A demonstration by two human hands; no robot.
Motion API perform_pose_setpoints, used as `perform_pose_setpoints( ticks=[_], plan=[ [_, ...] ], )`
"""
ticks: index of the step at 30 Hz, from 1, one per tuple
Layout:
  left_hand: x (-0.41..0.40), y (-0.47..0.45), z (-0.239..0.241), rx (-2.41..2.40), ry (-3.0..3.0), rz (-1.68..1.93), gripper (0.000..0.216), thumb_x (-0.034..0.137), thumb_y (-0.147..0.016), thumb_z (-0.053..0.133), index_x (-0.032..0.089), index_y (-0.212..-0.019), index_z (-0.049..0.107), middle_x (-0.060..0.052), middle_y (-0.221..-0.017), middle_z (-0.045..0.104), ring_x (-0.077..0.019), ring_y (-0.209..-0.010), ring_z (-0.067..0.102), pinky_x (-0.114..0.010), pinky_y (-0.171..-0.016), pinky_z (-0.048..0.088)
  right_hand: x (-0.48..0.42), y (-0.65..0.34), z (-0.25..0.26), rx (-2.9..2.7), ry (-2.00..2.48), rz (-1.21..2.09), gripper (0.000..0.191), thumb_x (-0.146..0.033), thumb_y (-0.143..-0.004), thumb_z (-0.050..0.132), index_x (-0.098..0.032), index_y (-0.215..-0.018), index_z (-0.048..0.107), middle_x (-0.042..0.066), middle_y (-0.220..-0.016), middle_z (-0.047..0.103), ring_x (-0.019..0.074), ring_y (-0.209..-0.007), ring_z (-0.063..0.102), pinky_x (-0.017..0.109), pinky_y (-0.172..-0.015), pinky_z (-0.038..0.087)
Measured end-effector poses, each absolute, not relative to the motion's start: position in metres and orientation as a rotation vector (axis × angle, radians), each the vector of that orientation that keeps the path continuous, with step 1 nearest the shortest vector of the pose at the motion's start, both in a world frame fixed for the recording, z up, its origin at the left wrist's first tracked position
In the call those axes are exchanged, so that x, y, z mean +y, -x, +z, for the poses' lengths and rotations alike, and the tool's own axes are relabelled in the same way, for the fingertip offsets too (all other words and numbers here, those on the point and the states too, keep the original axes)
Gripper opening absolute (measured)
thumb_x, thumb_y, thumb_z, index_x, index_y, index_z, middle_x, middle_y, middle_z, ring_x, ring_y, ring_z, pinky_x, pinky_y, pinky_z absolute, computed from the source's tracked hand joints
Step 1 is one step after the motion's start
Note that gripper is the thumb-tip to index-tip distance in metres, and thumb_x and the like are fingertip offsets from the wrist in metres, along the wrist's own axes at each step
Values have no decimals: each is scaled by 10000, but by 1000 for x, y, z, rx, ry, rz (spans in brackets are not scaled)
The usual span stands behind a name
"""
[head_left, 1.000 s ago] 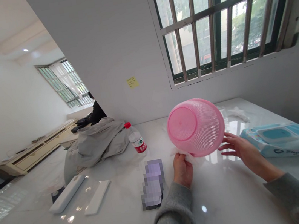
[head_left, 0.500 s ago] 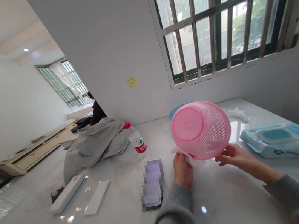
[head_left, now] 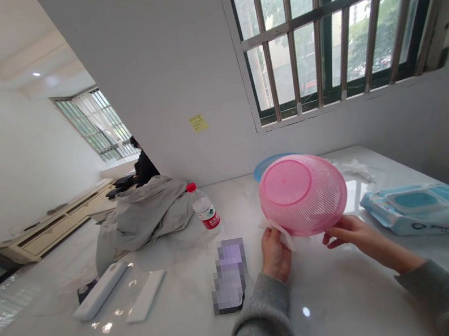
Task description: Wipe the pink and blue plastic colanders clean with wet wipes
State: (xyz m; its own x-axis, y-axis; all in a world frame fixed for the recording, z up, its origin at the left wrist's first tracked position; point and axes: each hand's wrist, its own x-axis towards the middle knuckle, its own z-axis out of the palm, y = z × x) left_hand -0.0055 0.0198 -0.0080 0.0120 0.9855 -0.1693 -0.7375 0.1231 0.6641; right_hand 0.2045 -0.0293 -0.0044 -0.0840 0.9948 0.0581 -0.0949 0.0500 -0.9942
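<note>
Pinching a white wipe [head_left: 277, 232] against the rim of a pink plastic colander [head_left: 303, 195], the left hand [head_left: 275, 254] is closed, while the right hand [head_left: 359, 236] is half open, its fingers curled under the opposite rim. The colander sits bottom up and tilted, just above the near edge of the table's right half.

With only 2 holds on smooth plastic, a damp wipe or a loosened right hand could let it slip, and it could then strike the pack of wet wipes [head_left: 427, 210] on the right.

The white marble table [head_left: 342, 303] is glossy. A blue plastic dish [head_left: 271, 166] and crumpled tissue [head_left: 356, 170] lie far right. To the left stand a water bottle [head_left: 204, 208] and a grey jacket [head_left: 143, 222], with 2 white strips [head_left: 100, 291] nearer. A pixelated object [head_left: 229, 276], perhaps a phone, lies near. Beyond, a seated person [head_left: 145, 170] is partly hidden, and a barred window [head_left: 325, 25] fills the far wall.
</note>
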Motion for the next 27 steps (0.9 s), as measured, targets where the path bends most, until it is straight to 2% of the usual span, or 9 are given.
perform_pose_setpoints(
  ticks=[4,10,15,21,25,27],
  plan=[
    [19,6,-8,699,-497,1423,228,190,-628,855,143,-802,714,-68,-833,780,-181,-777,710,-314,-842,569,-28,-203,-3,-1181,1067,1249,545,-679,-706,886,-169,-883,811,101,-755,787,249,-721,761,418,-703,665],
    [17,5,-7,759,-564,1395,191,218,-663,794,173,-838,733,-110,-897,801,-267,-918,751,-358,-877,573,-32,-202,9,-1126,1092,1128,558,-708,-668,886,-182,-833,803,87,-712,777,255,-671,757,427,-693,659],
    [18,7,-9,805,-581,1395,167,221,-721,747,183,-883,727,-111,-931,803,-268,-938,753,-361,-883,572,-34,-206,14,-1117,1051,1019,383,-559,-752,848,-187,-823,794,71,-730,771,225,-634,720,387,-643,634],
    [19,8,-11,782,-565,1381,132,173,-734,739,177,-866,745,-122,-922,798,-269,-913,751,-363,-876,576,-35,-212,8,-1115,1002,864,152,-353,-836,702,-216,-786,742,29,-663,718,194,-581,645,338,-579,561],
    [18,7,-9,785,-552,1378,118,157,-737,744,182,-852,748,-115,-890,792,-273,-923,750,-365,-869,574,-35,-214,7,-1092,987,775,83,-301,-827,694,-227,-819,731,11,-678,687,190,-581,614,332,-557,521],
    [18,7,-9,775,-548,1376,132,157,-720,760,171,-851,745,-110,-865,784,-273,-921,750,-361,-872,569,-35,-214,9,-1072,989,742,183,-319,-849,713,-218,-992,764,-5,-676,673,185,-563,602,335,-555,515]
  ],
)
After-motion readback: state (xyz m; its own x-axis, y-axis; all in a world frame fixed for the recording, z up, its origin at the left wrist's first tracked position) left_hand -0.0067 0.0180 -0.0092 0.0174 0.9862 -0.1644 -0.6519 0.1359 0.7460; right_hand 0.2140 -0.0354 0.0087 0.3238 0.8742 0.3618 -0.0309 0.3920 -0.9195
